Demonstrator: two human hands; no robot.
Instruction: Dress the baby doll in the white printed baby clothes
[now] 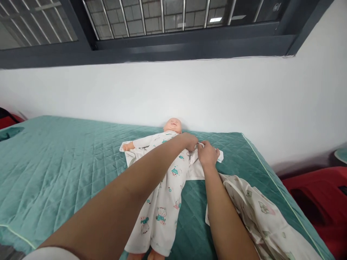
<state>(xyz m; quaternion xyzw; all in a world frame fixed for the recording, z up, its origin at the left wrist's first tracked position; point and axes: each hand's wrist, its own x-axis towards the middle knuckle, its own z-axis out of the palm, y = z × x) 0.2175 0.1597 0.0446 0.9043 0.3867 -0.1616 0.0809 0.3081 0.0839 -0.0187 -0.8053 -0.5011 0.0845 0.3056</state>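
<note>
A baby doll (173, 125) lies on its back on a green quilted bed cover (81, 155), its head toward the wall. It wears a white romper (173, 180) printed with small cats and teal figures. Plain white cloth (195, 171) spreads out beneath both of its arms. Over the doll's arm on the right side, my left hand (190, 141) is closed, pinching white fabric. Close beside it, my right hand (208, 154) grips the same fabric, a thin edge showing between them. My hands hide most of that arm. Which garment the fabric belongs to, I cannot tell.
A crumpled white printed cloth (271, 213) lies to the right of my right forearm. Behind the bed is a white wall (162, 86) below a barred window (162, 21). A red plastic object (320, 206) stands beyond the bed's right edge.
</note>
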